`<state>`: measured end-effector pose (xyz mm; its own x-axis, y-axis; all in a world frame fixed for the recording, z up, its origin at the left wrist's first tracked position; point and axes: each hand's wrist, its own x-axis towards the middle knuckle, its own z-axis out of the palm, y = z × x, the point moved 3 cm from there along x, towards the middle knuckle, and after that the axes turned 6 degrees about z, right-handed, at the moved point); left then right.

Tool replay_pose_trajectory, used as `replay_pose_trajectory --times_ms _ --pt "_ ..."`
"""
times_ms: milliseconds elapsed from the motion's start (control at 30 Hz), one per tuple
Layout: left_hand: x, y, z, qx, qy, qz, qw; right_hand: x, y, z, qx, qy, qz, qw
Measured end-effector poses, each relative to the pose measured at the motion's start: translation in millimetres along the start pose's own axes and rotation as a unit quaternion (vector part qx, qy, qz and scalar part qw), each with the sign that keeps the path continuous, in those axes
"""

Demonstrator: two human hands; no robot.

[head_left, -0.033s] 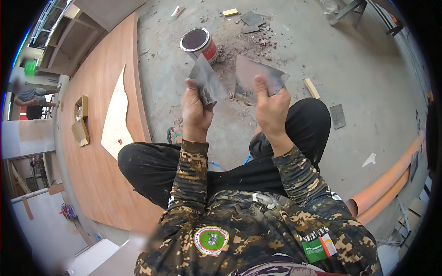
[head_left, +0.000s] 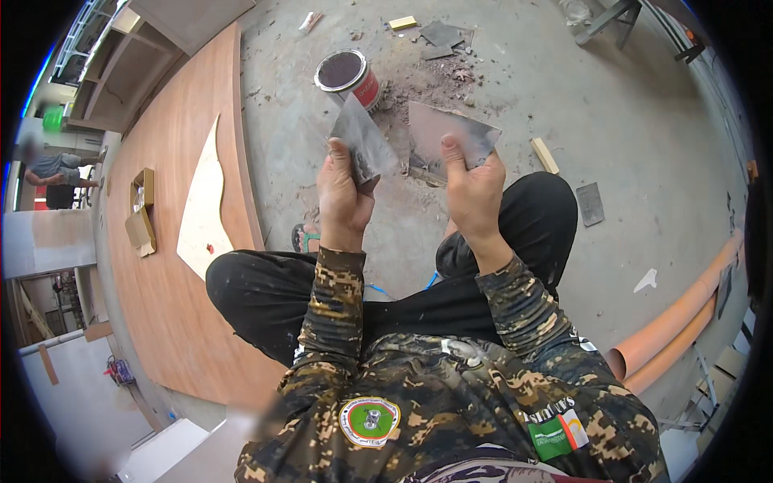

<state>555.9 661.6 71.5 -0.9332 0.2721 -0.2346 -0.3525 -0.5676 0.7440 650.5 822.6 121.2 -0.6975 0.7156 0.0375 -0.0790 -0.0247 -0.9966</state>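
two thin plates stand in the person's two hands, held up in front of the crossed legs and well apart from the floor. the left hand (head_left: 345, 201) has its thumb along the near face of a smooth grey plate (head_left: 364, 141), tilted with one corner pointing up; the other fingers wrap behind it, mostly hidden, so the hold is narrow and firm-looking. the right hand (head_left: 475, 193) pinches a pink-smeared plate (head_left: 432, 129) the same way, thumb flat on the near side; how the fingers lie behind it i cannot tell.

what differs from the picture just before is slight: the pink-smeared plate now sits a touch farther left, nearer the grey one. a gap remains between them, and both grips look the same, so i judge this a small adjustment within the handling rather than a new stage.

just beyond the grey plate a lidless tin (head_left: 372, 90) with a red label stands upright on the floor (head_left: 612, 282), dark matter inside. crumbs (head_left: 451, 74) lie around it. a pale block (head_left: 545, 155) and a loose grey sheet (head_left: 590, 203) lie to the right, while a wooden panel (head_left: 149, 274) on the left bears a cream curved cut-out (head_left: 203, 201).
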Motion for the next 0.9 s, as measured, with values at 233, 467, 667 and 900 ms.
replay_pose_trajectory --times_ms 233,467,667,900 --pt "-24.4 3.5 39.9 0.050 -0.049 0.070 0.995 -3.8 6.7 3.3 0.020 -0.022 -0.062 0.998" --pt "-28.9 1.4 39.8 0.029 -0.032 0.116 0.992 -10.3 7.0 2.4 -0.019 -0.067 -0.108 0.992" --pt "-24.8 9.1 29.5 0.094 -0.056 0.159 0.981 -5.4 0.3 -2.8 -0.182 -0.170 -0.082 0.965" --pt "-21.0 23.5 21.1 0.281 -0.165 0.149 0.934 8.1 -13.9 -8.5 -0.230 -0.374 0.020 0.898"
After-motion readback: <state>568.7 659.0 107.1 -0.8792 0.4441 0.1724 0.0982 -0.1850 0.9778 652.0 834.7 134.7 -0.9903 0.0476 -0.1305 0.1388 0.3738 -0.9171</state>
